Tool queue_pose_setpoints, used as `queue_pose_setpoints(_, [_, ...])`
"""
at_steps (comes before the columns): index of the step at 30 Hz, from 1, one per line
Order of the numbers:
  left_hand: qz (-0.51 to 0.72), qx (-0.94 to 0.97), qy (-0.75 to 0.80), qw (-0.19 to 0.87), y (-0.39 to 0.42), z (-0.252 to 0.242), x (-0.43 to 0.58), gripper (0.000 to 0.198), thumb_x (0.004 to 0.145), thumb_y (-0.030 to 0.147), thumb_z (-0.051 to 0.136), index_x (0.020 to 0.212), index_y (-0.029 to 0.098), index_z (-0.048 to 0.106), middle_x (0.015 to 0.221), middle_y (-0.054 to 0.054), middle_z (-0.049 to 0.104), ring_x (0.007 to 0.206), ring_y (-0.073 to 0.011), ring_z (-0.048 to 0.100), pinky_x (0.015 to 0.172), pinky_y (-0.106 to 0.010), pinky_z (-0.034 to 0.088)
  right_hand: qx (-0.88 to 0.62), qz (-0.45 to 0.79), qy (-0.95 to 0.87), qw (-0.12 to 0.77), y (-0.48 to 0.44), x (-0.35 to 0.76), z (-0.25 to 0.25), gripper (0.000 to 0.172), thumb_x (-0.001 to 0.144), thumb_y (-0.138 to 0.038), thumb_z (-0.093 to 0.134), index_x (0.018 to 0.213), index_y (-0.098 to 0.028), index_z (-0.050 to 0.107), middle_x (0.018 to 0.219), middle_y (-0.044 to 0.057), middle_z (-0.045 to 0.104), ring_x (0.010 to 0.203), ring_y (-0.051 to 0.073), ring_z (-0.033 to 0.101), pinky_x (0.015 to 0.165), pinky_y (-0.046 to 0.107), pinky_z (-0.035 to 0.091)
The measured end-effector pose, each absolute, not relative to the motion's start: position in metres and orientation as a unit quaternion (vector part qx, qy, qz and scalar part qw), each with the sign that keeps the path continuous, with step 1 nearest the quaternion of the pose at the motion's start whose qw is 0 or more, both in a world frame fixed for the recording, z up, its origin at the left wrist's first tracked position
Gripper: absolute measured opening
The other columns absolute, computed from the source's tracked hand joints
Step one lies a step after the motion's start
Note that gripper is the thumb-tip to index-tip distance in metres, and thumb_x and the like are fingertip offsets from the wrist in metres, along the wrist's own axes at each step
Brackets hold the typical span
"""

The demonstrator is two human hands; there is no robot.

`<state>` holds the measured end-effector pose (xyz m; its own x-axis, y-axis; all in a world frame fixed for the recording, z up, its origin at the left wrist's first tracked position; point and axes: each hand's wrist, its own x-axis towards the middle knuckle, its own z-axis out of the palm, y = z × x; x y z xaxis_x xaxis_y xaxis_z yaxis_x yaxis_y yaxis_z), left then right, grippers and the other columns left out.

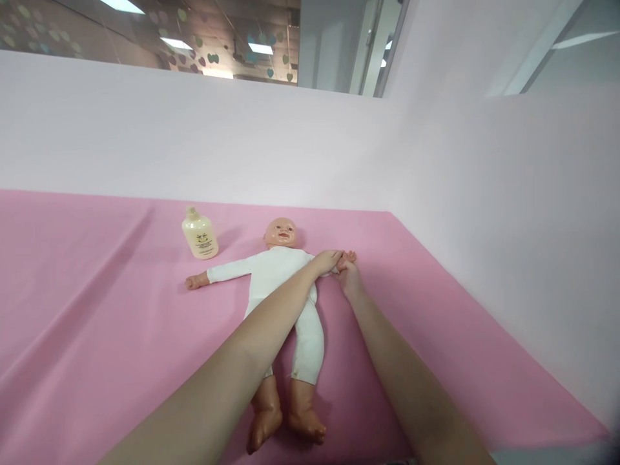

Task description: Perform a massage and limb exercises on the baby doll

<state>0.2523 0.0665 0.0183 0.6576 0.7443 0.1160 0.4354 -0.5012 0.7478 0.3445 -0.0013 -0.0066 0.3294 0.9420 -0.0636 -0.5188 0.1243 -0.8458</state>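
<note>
A baby doll (271, 271) with a white cloth body lies face up, its head toward the wall and its feet toward me. My left hand (328, 260) reaches across the doll's body and is closed around its arm near the wrist, on the right side of the view. Close beside it, my right hand (349, 279) grips the same small doll hand (347, 257) from below. The doll's other arm (227, 270) lies stretched out to the left. My left forearm hides part of the doll's belly and one leg.
A cream-coloured pump bottle (200, 236) with a dark label stands left of the doll's head. Pink cloth (121, 310) with a few creases covers the surface. White walls (194, 142) rise behind and to the right, with a window (232, 39) above.
</note>
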Motion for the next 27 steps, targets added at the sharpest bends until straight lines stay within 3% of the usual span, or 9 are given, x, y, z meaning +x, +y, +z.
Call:
queue_pose_setpoints(3, [0.216, 0.838, 0.352, 0.357, 0.067, 0.017, 0.253, 0.052, 0.103, 0.039, 0.024, 0.113, 0.016, 0.070, 0.122, -0.009, 0.072, 0.110, -0.0193, 0.065, 0.098, -0.028, 0.046, -0.415, 0.524, -0.247, 0.702, 0.001, 0.347, -0.009, 0.048, 0.053, -0.013, 0.052, 0.098, -0.028, 0.057, 0.084, -0.004, 0.065, 0.068, 0.016, 0.061, 0.057, 0.028, 0.053])
queue_pose_setpoints(6, [0.204, 0.838, 0.352, 0.363, 0.067, 0.015, 0.253, 0.055, 0.102, 0.053, 0.030, 0.106, 0.016, 0.070, 0.107, -0.008, 0.075, 0.097, -0.0206, 0.068, 0.087, -0.030, 0.050, -0.417, 0.525, -0.243, 0.701, 0.003, 0.348, -0.010, 0.048, 0.055, -0.012, 0.051, 0.099, -0.027, 0.060, 0.087, -0.002, 0.068, 0.070, 0.017, 0.062, 0.058, 0.030, 0.054])
queue_pose_setpoints(10, [0.202, 0.834, 0.363, 0.363, 0.069, 0.012, 0.253, 0.052, 0.088, 0.064, 0.057, 0.103, 0.015, 0.067, 0.099, -0.007, 0.074, 0.088, -0.0211, 0.067, 0.075, -0.028, 0.050, -0.413, 0.520, -0.242, 0.708, 0.005, 0.347, -0.010, 0.033, 0.068, -0.016, 0.055, 0.099, -0.026, 0.065, 0.091, 0.001, 0.071, 0.071, 0.017, 0.064, 0.058, 0.031, 0.053])
queue_pose_setpoints(13, [0.208, 0.828, 0.373, 0.363, 0.070, 0.010, 0.253, 0.053, 0.083, 0.063, 0.064, 0.107, 0.015, 0.064, 0.100, -0.007, 0.072, 0.086, -0.0208, 0.067, 0.071, -0.027, 0.050, -0.412, 0.516, -0.239, 0.712, 0.006, 0.346, -0.010, 0.020, 0.078, -0.023, 0.057, 0.095, -0.025, 0.067, 0.092, 0.002, 0.073, 0.070, 0.018, 0.065, 0.056, 0.031, 0.052])
queue_pose_setpoints(22, [0.213, 0.833, 0.361, 0.361, 0.071, 0.007, 0.253, 0.056, 0.093, 0.067, 0.046, 0.105, 0.016, 0.065, 0.100, -0.007, 0.072, 0.090, -0.0204, 0.067, 0.075, -0.028, 0.050, -0.418, 0.516, -0.237, 0.709, 0.005, 0.347, -0.006, 0.013, 0.083, -0.033, 0.064, 0.094, -0.027, 0.068, 0.094, 0.002, 0.073, 0.074, 0.018, 0.066, 0.061, 0.031, 0.055])
queue_pose_setpoints(27, [0.217, 0.837, 0.357, 0.352, 0.069, 0.011, 0.253, 0.056, 0.102, 0.054, 0.025, 0.104, 0.016, 0.067, 0.104, -0.009, 0.073, 0.095, -0.0210, 0.067, 0.085, -0.030, 0.050, -0.420, 0.525, -0.213, 0.709, 0.006, 0.349, -0.005, 0.017, 0.085, -0.037, 0.055, 0.093, -0.027, 0.065, 0.090, 0.001, 0.072, 0.072, 0.017, 0.066, 0.059, 0.030, 0.054])
